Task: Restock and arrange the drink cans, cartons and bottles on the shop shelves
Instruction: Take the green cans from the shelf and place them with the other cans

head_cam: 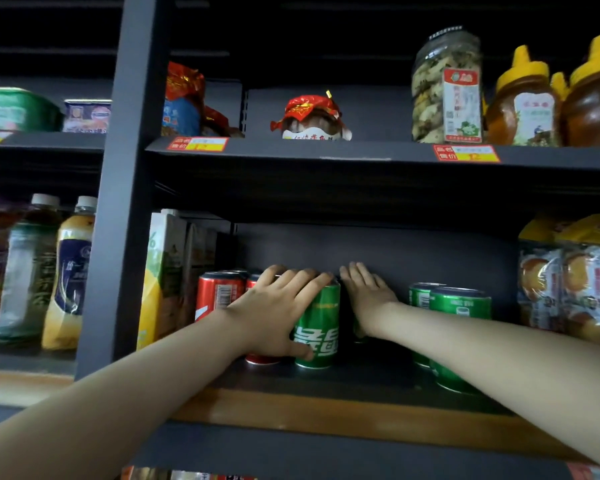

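Note:
A green drink can [321, 329] stands on the middle shelf [326, 408]. My left hand [278, 306] grips it, fingers curled over its top and thumb low on its front. Red cans [219, 296] stand just left of it, one partly hidden under my left hand. My right hand [368, 292] lies with straight fingers against the right side of the green can, reaching toward the shelf's back. Two more green cans [461, 306] stand to the right, behind my right forearm. Tall juice cartons [163, 271] fill the shelf's left end.
Wrapped yellow snack packs [568, 282] sit at the shelf's right end. Bottled drinks [70, 271] stand in the left bay beyond the dark upright post [118, 202]. The shelf above holds jars [447, 88], honey bottles [523, 102] and red packets. A gap lies between the two green can groups.

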`<action>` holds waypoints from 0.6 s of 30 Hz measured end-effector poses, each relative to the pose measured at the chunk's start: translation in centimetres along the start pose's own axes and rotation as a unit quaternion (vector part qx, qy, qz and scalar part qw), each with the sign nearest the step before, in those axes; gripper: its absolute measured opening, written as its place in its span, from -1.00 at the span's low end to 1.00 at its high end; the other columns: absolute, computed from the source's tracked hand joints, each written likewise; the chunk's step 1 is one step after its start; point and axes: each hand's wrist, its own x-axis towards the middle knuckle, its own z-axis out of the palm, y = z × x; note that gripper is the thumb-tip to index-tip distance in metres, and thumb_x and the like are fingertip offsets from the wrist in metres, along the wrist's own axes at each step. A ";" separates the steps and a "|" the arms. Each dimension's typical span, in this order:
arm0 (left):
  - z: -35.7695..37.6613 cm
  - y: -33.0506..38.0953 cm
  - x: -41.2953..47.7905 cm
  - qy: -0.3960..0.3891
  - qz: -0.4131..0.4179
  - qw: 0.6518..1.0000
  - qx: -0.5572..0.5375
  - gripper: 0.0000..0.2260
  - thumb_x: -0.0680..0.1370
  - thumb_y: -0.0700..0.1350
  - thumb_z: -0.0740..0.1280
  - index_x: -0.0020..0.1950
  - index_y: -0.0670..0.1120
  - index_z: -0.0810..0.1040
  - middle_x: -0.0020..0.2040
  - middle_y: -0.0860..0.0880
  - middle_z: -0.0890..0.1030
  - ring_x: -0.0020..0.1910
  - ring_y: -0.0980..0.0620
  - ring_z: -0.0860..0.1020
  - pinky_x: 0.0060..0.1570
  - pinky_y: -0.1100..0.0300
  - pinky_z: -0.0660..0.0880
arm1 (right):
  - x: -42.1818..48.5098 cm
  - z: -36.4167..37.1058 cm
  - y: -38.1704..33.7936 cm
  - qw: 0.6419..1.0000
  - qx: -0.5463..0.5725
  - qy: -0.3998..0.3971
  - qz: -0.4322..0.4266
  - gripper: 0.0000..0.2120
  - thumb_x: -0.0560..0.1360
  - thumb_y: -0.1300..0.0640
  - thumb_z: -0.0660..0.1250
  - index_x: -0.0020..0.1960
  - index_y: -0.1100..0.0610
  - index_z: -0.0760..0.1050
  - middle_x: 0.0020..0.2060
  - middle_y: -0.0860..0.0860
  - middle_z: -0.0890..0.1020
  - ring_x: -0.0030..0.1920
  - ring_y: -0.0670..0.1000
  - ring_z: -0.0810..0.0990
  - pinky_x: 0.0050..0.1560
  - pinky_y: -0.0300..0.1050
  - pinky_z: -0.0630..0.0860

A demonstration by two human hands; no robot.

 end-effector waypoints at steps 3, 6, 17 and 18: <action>0.6 -0.2 0.1 0.025 0.005 0.999 0.021 -0.03 0.28 0.45 0.25 0.48 -0.16 0.22 0.33 -0.11 0.49 0.21 -0.10 0.54 0.25 -0.09 0.43 | -2.5 -2.0 0.6 0.994 -0.092 0.025 -0.045 0.08 0.45 0.00 0.44 0.55 0.18 -0.35 0.54 0.13 -0.31 0.54 0.11 -0.32 0.51 0.01 -0.24; 0.6 -0.2 0.2 0.041 0.019 0.999 0.017 -0.05 0.30 0.43 0.13 0.50 -0.16 0.13 0.36 -0.13 0.46 0.25 -0.11 0.52 0.28 -0.12 0.39 | -6.4 -4.8 3.0 0.991 -0.098 0.065 -0.060 0.06 0.45 -0.12 0.42 0.57 0.12 -0.31 0.55 0.13 -0.29 0.54 0.15 -0.30 0.51 0.04 -0.25; -0.1 -0.3 0.5 0.089 0.107 0.987 0.082 -0.14 0.26 0.39 0.40 0.40 -0.10 0.36 0.33 -0.19 0.48 0.14 -0.14 0.57 0.13 -0.04 0.54 | -13.1 -4.7 9.1 0.978 0.207 0.033 0.000 -0.27 0.38 -0.06 0.52 0.41 -0.09 0.20 0.27 -0.04 0.39 0.17 -0.01 0.44 0.16 -0.06 0.50; -0.2 -0.3 0.5 0.092 0.107 0.986 0.089 -0.13 0.24 0.39 0.43 0.39 -0.09 0.37 0.33 -0.19 0.49 0.13 -0.14 0.57 0.12 -0.04 0.54 | -12.9 -4.6 8.8 0.973 0.224 0.045 -0.015 -0.31 0.36 -0.03 0.53 0.37 -0.08 0.24 0.25 -0.07 0.40 0.16 -0.04 0.44 0.15 -0.10 0.49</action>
